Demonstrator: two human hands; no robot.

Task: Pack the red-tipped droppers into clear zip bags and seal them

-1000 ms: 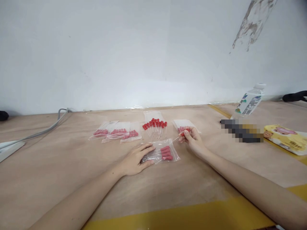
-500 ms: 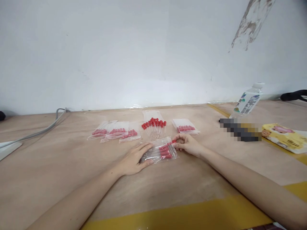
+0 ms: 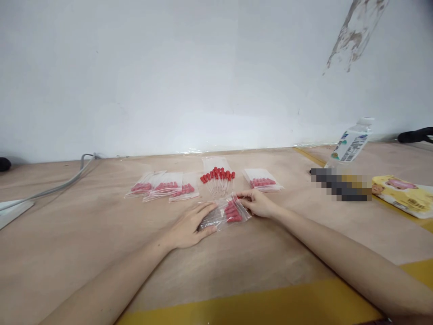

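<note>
A clear zip bag (image 3: 214, 220) lies on the table, holding several droppers with red rubber bulbs (image 3: 233, 215). My left hand (image 3: 193, 225) steadies its left end, fingers along the far edge and thumb along the near one. At the bag's right-hand mouth, my right hand (image 3: 256, 202) has its fingers pinched at a red dropper bulb; the fingertips are partly behind the plastic. Just beyond the bag, a fan of loose red-bulbed droppers (image 3: 218, 177) lies with the glass-like tubes pointing toward me, in front of a flat clear bag (image 3: 215, 163).
Filled bags lie to the left (image 3: 165, 186) and one more filled bag (image 3: 262, 179) to the right. Farther right are a tilted bottle (image 3: 352, 143), a blurred dark object (image 3: 341, 185) and a yellow packet (image 3: 402, 194). A grey cable (image 3: 67, 183) runs at left.
My right hand has moved left, pushing the dropper bulb farther into the bag's mouth beside the others. The left hand stays in place on the bag.
</note>
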